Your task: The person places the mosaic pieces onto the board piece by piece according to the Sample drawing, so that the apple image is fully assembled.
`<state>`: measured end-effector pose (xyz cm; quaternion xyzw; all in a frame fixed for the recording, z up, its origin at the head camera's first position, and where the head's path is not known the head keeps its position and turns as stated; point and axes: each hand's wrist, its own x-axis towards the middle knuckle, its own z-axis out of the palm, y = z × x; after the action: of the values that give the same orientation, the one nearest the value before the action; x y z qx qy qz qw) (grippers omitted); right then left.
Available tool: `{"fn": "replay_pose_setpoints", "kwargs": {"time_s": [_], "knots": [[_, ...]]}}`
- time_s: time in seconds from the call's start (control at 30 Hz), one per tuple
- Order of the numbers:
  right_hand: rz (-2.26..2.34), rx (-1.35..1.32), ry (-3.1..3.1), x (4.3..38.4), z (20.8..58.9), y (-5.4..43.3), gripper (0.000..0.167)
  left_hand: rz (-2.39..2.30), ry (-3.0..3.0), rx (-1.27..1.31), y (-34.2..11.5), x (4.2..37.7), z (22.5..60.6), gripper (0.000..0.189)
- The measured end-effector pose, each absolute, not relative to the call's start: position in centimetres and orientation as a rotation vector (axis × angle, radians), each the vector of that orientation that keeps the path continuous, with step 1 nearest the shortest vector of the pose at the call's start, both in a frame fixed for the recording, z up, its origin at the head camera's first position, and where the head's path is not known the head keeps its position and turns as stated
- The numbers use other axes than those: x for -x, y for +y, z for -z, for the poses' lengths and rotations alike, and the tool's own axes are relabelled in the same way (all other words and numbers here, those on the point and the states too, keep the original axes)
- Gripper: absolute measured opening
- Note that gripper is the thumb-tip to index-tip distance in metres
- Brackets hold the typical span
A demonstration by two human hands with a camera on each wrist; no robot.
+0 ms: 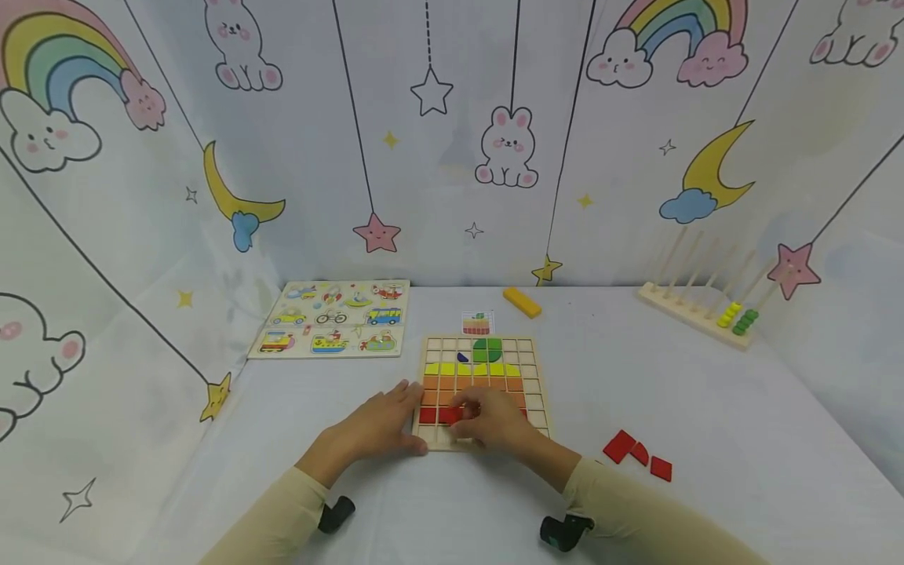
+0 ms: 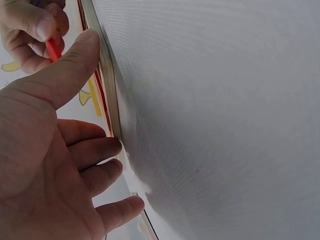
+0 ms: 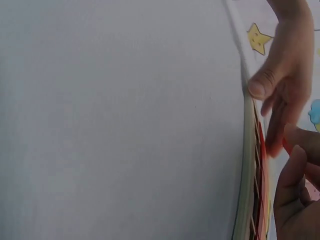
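A wooden grid board (image 1: 534,384) lies on the table with rows of yellow, orange and red tiles, plus green pieces (image 1: 487,351) and a small dark blue piece (image 1: 462,358) near its top. Along the board's left side rests my left hand (image 1: 381,421), fingers extended and thumb by the lower corner. My right hand (image 1: 494,420) is over the lower rows, partly covering the red row. Between its thumb and fingers it pinches a red tile (image 2: 53,49), held above the board in the left wrist view.
Loose red pieces (image 1: 619,446) lie to the right of the board. Behind it are a small picture card (image 1: 478,322) and a yellow block (image 1: 523,302). A vehicle puzzle board (image 1: 332,318) sits back left, and a pegged bead counter (image 1: 695,314) back right.
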<state>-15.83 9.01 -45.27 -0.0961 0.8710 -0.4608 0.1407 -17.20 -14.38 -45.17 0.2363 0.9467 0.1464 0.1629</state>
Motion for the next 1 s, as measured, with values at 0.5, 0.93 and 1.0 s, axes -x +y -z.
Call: {"fn": "replay_pose_setpoints", "kwargs": {"time_s": [0.5, 0.93, 1.0], "knots": [[1.010, 0.528, 2.706, 15.4, 45.9, 5.3, 0.032, -0.441, 2.687, -0.706, -14.4, 17.1, 44.6, 0.102], [1.001, 0.523, 2.698, 15.5, 45.9, 5.1, 0.028, -0.446, 2.693, -0.718, -14.4, 17.0, 44.4, 0.102], [1.007, 0.529, 2.696, 15.5, 46.0, 5.1, 0.028, -0.445, 2.693, -0.719, -14.4, 17.0, 44.4, 0.102]]}}
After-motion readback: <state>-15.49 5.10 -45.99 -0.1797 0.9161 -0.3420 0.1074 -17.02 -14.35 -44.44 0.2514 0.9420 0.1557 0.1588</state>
